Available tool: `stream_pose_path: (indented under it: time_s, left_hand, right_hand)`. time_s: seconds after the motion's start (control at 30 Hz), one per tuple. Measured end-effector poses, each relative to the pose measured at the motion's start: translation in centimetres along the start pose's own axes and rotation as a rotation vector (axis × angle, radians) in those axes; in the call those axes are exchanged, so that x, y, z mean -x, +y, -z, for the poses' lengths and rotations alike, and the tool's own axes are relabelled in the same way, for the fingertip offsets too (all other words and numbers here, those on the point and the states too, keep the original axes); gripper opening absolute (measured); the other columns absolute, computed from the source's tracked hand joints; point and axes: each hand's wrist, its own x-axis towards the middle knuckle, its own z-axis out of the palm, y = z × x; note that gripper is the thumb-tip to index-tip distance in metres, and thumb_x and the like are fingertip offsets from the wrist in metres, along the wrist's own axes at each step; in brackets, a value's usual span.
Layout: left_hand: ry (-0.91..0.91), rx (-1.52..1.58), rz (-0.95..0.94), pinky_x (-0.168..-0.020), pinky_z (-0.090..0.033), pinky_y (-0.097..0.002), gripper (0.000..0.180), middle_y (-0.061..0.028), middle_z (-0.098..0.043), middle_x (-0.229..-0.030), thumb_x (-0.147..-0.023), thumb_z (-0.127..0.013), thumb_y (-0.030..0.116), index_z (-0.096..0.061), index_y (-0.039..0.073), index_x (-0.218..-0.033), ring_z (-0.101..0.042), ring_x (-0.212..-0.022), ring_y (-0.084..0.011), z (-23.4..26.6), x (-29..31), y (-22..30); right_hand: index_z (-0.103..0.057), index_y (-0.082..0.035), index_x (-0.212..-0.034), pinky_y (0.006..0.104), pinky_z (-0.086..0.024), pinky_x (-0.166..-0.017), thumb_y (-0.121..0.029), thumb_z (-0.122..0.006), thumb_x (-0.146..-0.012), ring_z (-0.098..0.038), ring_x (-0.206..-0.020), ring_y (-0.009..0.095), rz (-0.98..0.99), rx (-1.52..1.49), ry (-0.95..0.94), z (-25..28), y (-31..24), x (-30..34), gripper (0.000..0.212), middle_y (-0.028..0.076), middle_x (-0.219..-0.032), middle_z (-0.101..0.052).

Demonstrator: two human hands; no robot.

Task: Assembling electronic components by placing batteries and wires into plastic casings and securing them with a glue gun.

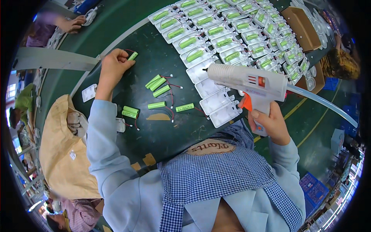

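My right hand (273, 123) is wrapped round the handle of a white hot glue gun (247, 79) with an orange trigger (246, 101). Its nozzle points left over the white plastic housings, and a clear glue stick (324, 102) trails from its back. At the far left of the table, my left hand (114, 66) pinches a green battery (133, 56) with thin wires. Between my hands lie several loose green batteries (160, 91) with wires and small white plugs. Bare white housings (213, 101) line up below the gun's nozzle.
Rows of white housings with green batteries (215, 30) cover the far right of the table. Cardboard boxes (302, 29) stand beyond. A beige cloth-covered sack (63, 147) sits at the left, under a metal bar (54, 58). Another person's hand (72, 24) is at the upper left.
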Motion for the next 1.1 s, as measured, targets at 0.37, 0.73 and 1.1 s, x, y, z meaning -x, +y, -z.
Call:
stream_pose_path:
  time_s: [0.37,0.73,1.1]
  left_hand:
    - [0.039,0.01,0.104,-0.062,-0.045,-0.0285,0.056,-0.0024,-0.055,-0.067,-0.078,-0.08,0.018,-0.062,0.003,-0.129,-0.054,-0.063,-0.0115,-0.8,0.6,1.6]
    - [0.139,-0.055,-0.126,-0.07,-0.049,-0.0286,0.021,-0.0098,-0.064,-0.081,-0.088,-0.07,0.013,-0.072,0.005,-0.108,-0.064,-0.073,-0.0184,-1.4,0.6,1.6]
    - [0.143,-0.141,-0.111,-0.075,-0.052,-0.0368,0.017,-0.0146,-0.069,-0.093,-0.086,-0.068,0.016,-0.073,0.005,-0.097,-0.068,-0.082,-0.0301,-0.8,0.3,1.7]
  right_hand:
    - [-0.055,0.004,-0.115,0.0233,-0.043,-0.049,-0.019,-0.063,-0.089,-0.056,-0.053,0.008,-0.015,0.178,-0.086,-0.6,-0.5,-0.9,0.036,0.003,-0.07,-0.059]
    - [-0.059,0.002,-0.102,0.024,-0.041,-0.048,-0.02,-0.063,-0.091,-0.054,-0.052,0.008,-0.042,0.224,-0.087,-0.6,-1.0,-0.9,0.025,0.001,-0.059,-0.057]
    - [-0.059,0.002,-0.1,0.0242,-0.04,-0.048,-0.022,-0.063,-0.091,-0.053,-0.05,0.008,-0.02,0.183,-0.053,-0.4,0.1,-0.7,0.027,0.001,-0.059,-0.057]
